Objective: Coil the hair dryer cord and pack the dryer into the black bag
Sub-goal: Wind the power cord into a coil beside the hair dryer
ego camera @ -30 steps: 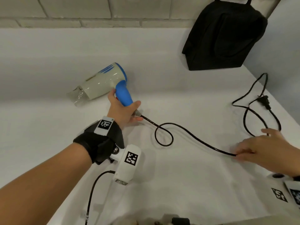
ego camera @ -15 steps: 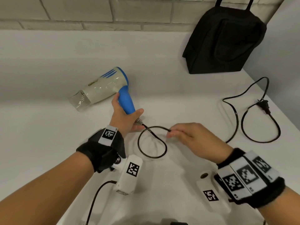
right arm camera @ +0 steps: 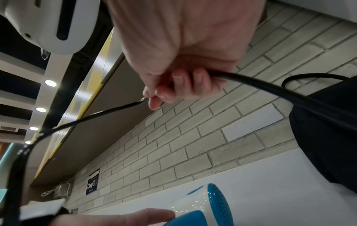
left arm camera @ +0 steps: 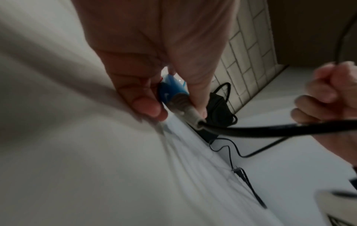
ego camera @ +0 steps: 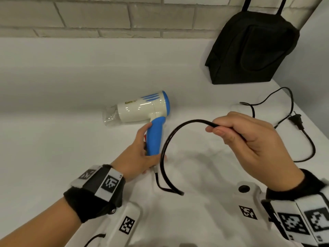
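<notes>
Head view: white table (ego camera: 53,148); black bag (ego camera: 252,49) upright against brick wall, well beyond right hand. Hair dryer (ego camera: 142,111) lies on table; left hand (ego camera: 138,157) grips its blue handle. Right hand (ego camera: 249,141), raised beside left, pinches black cord (ego camera: 170,138), forming arched loop from handle base. Plug (ego camera: 296,120) on table just past right hand.

The head view looks down and forward over the table (ego camera: 53,139) toward the brick wall (ego camera: 106,15). The left wrist view sits very close above the cloth, facing along the fingers toward the bag (left arm camera: 218,107). The right wrist view looks upward from low, at the wall and ceiling. All share the cord (ego camera: 170,138) and dryer (ego camera: 142,109).
</notes>
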